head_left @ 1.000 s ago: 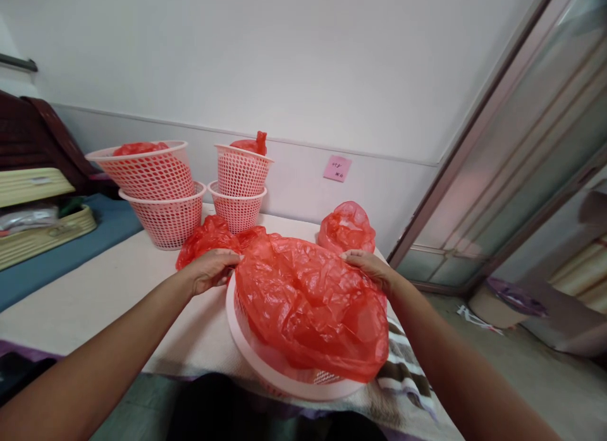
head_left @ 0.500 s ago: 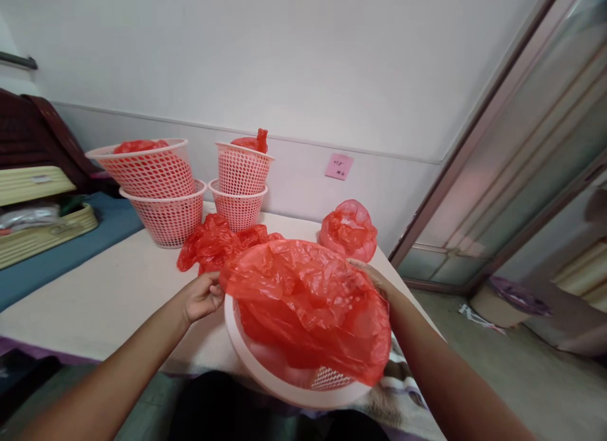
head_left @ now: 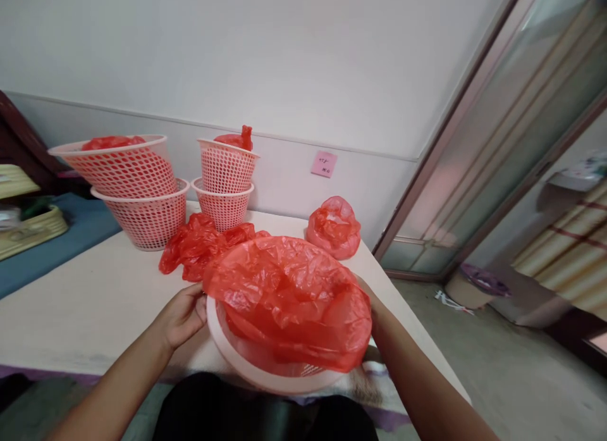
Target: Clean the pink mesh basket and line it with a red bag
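In front of me a white-rimmed plastic basket (head_left: 279,381) tilts toward me at the table's near edge. A thin red plastic bag (head_left: 289,302) covers its far rim and sags into the opening; the near rim stays bare. My left hand (head_left: 184,314) pinches the bag's edge at the basket's left side, fingers curled. At the right side, my right hand (head_left: 370,295) grips the bag near the rim, its fingers mostly hidden behind the film. A crumpled heap of red plastic bags (head_left: 202,245) lies just behind the basket.
Against the wall stand a large stack of pink mesh baskets (head_left: 152,216) and a smaller stack (head_left: 225,204), with red bags inside. A small bag-lined basket (head_left: 334,229) sits back right, below a pink note (head_left: 324,164). A lined bin (head_left: 472,286) stands on the floor.
The bag has come farther down over the basket's right side, and its front edge sits flatter. My right hand's fingers are now more hidden. The view has turned slightly right.
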A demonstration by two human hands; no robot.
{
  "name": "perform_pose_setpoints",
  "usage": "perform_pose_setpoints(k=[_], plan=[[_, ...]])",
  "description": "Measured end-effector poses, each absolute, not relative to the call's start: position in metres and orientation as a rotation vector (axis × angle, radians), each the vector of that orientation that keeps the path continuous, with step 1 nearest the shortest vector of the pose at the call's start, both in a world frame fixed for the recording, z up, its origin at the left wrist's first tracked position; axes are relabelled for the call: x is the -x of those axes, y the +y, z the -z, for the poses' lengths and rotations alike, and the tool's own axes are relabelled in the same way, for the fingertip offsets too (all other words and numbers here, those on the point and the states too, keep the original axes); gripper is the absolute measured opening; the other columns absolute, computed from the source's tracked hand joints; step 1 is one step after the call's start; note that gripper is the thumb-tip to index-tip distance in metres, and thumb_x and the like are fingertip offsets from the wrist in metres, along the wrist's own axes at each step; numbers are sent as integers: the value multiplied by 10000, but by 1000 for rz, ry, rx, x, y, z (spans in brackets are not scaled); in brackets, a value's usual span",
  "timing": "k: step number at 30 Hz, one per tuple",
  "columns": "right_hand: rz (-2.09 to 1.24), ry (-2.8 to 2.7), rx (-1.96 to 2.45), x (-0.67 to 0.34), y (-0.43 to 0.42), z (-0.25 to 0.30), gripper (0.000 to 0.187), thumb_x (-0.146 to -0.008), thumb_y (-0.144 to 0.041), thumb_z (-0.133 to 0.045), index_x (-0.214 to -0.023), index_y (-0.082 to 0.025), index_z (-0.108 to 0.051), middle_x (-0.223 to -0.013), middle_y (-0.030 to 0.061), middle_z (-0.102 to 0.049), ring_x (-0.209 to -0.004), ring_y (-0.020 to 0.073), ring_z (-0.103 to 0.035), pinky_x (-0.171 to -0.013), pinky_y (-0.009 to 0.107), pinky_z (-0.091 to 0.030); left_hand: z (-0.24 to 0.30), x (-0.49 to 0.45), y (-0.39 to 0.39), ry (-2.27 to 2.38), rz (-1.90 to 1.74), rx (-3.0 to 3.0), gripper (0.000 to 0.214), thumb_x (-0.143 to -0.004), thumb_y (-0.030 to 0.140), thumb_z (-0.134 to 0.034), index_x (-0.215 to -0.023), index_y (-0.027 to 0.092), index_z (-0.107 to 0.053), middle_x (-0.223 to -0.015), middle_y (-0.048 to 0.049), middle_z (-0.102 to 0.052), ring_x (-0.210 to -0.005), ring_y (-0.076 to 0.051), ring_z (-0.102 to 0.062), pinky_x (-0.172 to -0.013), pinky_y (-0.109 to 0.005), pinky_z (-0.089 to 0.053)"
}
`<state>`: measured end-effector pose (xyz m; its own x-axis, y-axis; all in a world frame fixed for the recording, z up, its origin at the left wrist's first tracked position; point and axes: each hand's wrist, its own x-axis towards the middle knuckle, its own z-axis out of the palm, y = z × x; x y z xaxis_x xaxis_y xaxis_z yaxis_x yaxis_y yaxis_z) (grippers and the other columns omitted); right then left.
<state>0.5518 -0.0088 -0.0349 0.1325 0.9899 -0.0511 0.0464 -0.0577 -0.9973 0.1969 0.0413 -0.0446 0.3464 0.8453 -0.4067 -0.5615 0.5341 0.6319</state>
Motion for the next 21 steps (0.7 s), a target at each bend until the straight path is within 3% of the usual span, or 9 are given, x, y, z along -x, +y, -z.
perform_pose_setpoints(k=[4, 9, 15, 18, 21], plan=[[-1106, -1136, 1275, -551, -20, 36, 258, -745, -443, -663, -904, -244, -623, -809, 41, -687, -746, 230, -618, -640, 328, -503, 54, -207, 38, 781, -931, -467, 216, -732, 42, -602, -901, 159, -668, -854, -58, -744, -798, -216, -713, -740, -331, -594], [-843, -1086, 1328, -571, -23, 39, 232, -666, -388, -721, -797, -222, -626, -772, 11, -652, -710, 191, -570, -667, 304, -479, 58, -211, 35, 820, -957, -560, 221, -726, 72, -594, -913, 154, -679, -851, -61, -749, -849, -227, -710, -747, -329, -588], [-668, -1104, 1307, -583, -48, 35, 156, -710, -346, -668, -819, -238, -644, -823, 2, -638, -766, 179, -564, -727, 289, -459, 52, -195, 39, 1031, -1041, -930, 205, -714, 246, -725, -903, 177, -682, -896, -71, -722, -870, -254, -679, -701, -322, -561], [-652, -1178, 1286, -576, -61, 42, 136, -751, -334, -647, -849, -241, -646, -857, 14, -643, -808, 190, -586, -755, 304, -473, 35, -182, 30, 1336, -1263, -1310, 270, -666, 266, -775, -912, 217, -673, -1092, -54, -651, -1071, -253, -592, -859, -302, -501], [-459, -1337, 1291, -569, -67, 46, 133, -829, -312, -605, -941, -244, -630, -934, 33, -638, -881, 202, -596, -808, 330, -481, 9, -180, 4, 1304, -1582, -2008, 233, -786, 273, -671, -1018, 278, -648, -1182, -28, -586, -1173, -246, -512, -1032, -356, -383]])
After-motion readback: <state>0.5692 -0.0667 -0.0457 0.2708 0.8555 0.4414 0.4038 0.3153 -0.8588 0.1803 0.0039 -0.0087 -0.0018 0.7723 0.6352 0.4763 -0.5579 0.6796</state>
